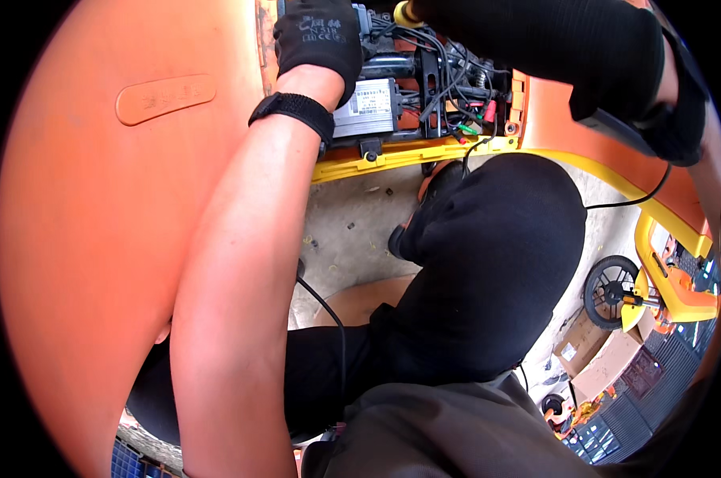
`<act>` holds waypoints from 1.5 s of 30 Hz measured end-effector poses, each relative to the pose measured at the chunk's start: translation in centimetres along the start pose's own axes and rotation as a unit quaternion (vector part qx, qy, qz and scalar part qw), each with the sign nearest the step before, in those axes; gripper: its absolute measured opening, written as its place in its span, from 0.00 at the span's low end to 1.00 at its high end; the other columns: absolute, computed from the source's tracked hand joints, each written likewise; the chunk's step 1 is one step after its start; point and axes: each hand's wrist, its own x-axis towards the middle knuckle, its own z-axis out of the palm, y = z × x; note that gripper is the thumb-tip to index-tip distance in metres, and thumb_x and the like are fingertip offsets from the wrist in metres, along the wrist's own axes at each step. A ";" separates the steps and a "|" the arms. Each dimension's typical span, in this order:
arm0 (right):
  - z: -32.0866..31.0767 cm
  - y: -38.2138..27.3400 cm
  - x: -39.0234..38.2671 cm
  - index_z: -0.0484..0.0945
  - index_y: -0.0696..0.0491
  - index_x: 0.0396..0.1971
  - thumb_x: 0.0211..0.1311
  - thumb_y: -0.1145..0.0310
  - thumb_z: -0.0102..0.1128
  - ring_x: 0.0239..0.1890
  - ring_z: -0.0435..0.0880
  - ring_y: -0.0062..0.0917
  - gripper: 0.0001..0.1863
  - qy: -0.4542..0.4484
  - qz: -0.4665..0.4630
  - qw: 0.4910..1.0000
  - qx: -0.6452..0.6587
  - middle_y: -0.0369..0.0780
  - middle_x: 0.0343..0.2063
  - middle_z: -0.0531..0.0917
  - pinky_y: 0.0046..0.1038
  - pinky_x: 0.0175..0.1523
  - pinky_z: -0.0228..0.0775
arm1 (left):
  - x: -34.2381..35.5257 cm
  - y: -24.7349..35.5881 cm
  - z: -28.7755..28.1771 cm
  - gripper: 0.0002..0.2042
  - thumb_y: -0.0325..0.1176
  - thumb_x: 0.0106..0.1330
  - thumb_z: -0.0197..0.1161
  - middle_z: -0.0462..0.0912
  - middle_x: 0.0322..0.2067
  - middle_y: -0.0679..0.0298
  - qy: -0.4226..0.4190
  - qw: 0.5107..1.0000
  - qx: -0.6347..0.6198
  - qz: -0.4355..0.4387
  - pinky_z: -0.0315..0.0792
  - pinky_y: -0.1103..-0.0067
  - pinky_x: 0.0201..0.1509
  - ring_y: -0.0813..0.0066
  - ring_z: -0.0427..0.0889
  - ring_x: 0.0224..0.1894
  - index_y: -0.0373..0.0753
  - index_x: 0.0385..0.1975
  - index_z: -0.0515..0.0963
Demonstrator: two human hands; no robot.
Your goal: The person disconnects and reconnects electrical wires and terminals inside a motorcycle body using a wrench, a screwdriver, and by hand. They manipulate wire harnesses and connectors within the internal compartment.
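Note:
My left hand (pixel 318 40), in a black glove, reaches into the open compartment of an orange vehicle body (pixel 161 175). Its back faces up, and its fingers are hidden or cut off at the top edge. Just beside the wrist sits a silver control box (pixel 366 107) with a white label. From the right comes my right forearm in a black sleeve (pixel 536 36), passing over the compartment. A yellow band (pixel 406 14) shows at its far end; the right hand itself lies beyond the picture. Below the forearm run tangled black cables (pixel 456 80) with red and green connectors.
A yellow frame rail (pixel 408 153) edges the compartment's near side. My bent knee (pixel 496 239) in black is close below it. Loose black cables hang by my legs. At the right are a black wheel (pixel 611 291), an open cardboard box (pixel 607 358) and yellow-orange body parts.

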 end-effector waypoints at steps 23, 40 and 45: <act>-2.6 -3.2 -0.5 0.71 0.61 0.46 0.60 0.73 0.62 0.35 0.85 0.43 0.16 -0.015 0.196 0.977 0.088 0.52 0.36 0.79 0.36 0.39 0.78 | 0.1 -0.3 0.5 0.27 0.39 0.55 0.71 0.78 0.50 0.50 0.013 1.000 -0.024 0.010 0.75 0.64 0.57 0.54 0.80 0.54 0.36 0.55 0.75; -0.6 -1.5 -0.1 0.70 0.59 0.44 0.60 0.72 0.63 0.37 0.84 0.44 0.16 0.066 0.140 0.987 0.033 0.49 0.32 0.80 0.39 0.40 0.76 | 0.1 -0.5 1.2 0.23 0.38 0.58 0.69 0.78 0.50 0.49 0.018 1.000 0.008 0.017 0.77 0.64 0.53 0.53 0.81 0.52 0.37 0.53 0.76; -0.5 -0.7 -0.1 0.71 0.59 0.41 0.59 0.73 0.65 0.39 0.83 0.46 0.14 0.102 0.033 0.990 0.097 0.51 0.35 0.78 0.39 0.40 0.75 | 0.1 -0.3 0.3 0.27 0.42 0.56 0.71 0.79 0.49 0.48 0.008 1.000 -0.015 0.010 0.77 0.64 0.55 0.54 0.81 0.53 0.36 0.54 0.75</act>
